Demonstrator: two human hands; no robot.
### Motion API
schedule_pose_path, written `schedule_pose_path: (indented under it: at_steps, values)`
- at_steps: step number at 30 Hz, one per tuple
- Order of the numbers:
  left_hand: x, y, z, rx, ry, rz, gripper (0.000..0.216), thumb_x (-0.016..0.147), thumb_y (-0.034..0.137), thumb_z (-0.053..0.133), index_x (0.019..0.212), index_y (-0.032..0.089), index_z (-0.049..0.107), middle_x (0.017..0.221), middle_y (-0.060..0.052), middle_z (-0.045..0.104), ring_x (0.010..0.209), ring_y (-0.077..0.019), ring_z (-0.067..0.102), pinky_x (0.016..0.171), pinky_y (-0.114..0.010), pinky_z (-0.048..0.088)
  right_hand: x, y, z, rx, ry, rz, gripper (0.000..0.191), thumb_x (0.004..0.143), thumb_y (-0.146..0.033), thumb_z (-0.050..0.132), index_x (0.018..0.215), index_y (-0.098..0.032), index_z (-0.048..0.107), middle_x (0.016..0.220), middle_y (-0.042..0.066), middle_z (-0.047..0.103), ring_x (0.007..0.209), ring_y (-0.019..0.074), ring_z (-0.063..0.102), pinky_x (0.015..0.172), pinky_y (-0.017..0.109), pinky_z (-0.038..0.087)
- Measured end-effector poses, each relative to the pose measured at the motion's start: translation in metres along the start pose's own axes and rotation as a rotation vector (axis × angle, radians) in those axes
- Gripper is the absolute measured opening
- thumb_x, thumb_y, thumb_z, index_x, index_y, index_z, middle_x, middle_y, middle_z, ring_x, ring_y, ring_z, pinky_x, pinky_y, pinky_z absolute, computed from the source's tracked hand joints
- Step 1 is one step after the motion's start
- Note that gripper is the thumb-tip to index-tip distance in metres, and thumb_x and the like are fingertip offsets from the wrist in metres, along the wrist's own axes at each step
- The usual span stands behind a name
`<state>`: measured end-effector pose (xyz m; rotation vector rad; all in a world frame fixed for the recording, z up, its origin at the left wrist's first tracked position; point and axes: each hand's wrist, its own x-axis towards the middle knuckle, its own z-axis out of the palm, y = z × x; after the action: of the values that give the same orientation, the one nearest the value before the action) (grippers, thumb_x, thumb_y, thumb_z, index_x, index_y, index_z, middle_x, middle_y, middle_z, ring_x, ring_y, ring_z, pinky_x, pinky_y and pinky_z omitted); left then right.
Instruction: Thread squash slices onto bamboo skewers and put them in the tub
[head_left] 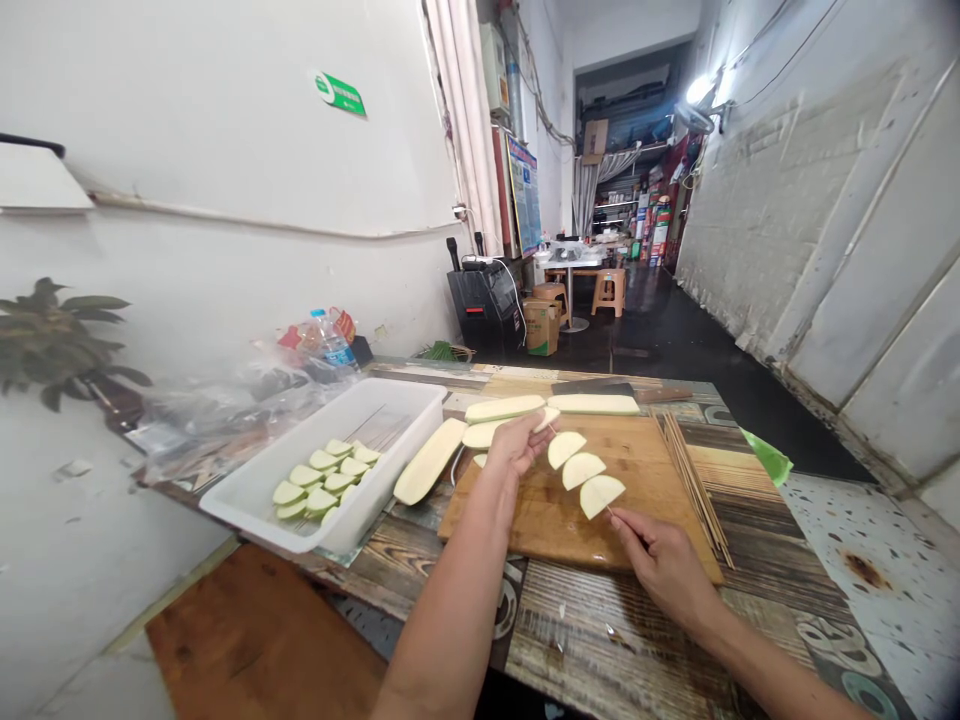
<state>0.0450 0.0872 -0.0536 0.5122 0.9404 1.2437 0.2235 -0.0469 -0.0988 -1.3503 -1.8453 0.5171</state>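
Observation:
My right hand point(664, 565) pinches the near end of a thin wooden skewer point(610, 511). Three pale half-moon zucchini slices point(583, 470) are threaded on it, spaced apart and held above a wooden cutting board point(637, 450). At the skewer's far end, the fingers of my left hand point(519, 442) are closed around it; their exact grip is partly hidden. Behind that hand lie halved zucchini point(504, 408), and another zucchini half point(429, 462) rests left of the board. Several loose skewers point(697, 490) lie along the board's right edge.
A white plastic tub point(255, 537) with several skewered slices point(322, 478) stands on the left. Behind the board lies a knife point(592, 389) with a wooden handle. Plastic bags point(225, 410) and a water bottle point(334, 340) are by the wall.

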Motion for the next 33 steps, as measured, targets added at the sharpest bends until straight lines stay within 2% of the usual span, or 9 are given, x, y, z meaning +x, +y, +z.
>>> schedule_pose_path:
  at_steps: [7,16,26,33]
  values:
    - [-0.001,-0.002,0.002,0.008,-0.010,0.000,0.010,0.075,0.009,0.061,0.083,0.006,0.062,0.079,-0.013,0.068,0.070,-0.0174,0.066,0.061,-0.023,0.054,0.000,0.004,0.002,-0.008,0.018,-0.001,0.034,0.086,-0.033,0.040,0.092,-0.016,0.069,0.087,0.009,0.071,0.080,0.0216,0.066,0.073,0.031,0.050]
    - [-0.001,-0.004,0.003,0.016,-0.035,0.004,0.011,0.071,0.011,0.065,0.081,0.006,0.063,0.081,-0.014,0.068,0.071,-0.0173,0.066,0.065,-0.025,0.054,0.000,0.002,0.002,0.012,0.043,-0.003,0.034,0.085,-0.034,0.041,0.093,-0.016,0.069,0.090,0.009,0.071,0.080,0.0219,0.066,0.070,0.030,0.051]
    - [0.001,-0.010,0.002,0.034,-0.065,0.059,0.012,0.066,0.013,0.069,0.076,0.008,0.065,0.087,-0.014,0.068,0.076,-0.0189,0.066,0.066,-0.026,0.053,0.001,-0.001,0.000,0.009,0.002,0.019,0.034,0.086,-0.034,0.039,0.085,-0.016,0.068,0.078,0.007,0.070,0.078,0.0208,0.065,0.071,0.028,0.049]
    - [-0.001,-0.012,0.005,0.048,-0.054,0.075,0.011,0.066,0.013,0.068,0.074,0.007,0.063,0.083,-0.013,0.068,0.073,-0.0192,0.066,0.063,-0.025,0.053,0.002,-0.004,-0.002,-0.002,0.003,0.018,0.034,0.087,-0.035,0.039,0.080,-0.017,0.067,0.071,0.005,0.068,0.074,0.0208,0.064,0.070,0.028,0.049]
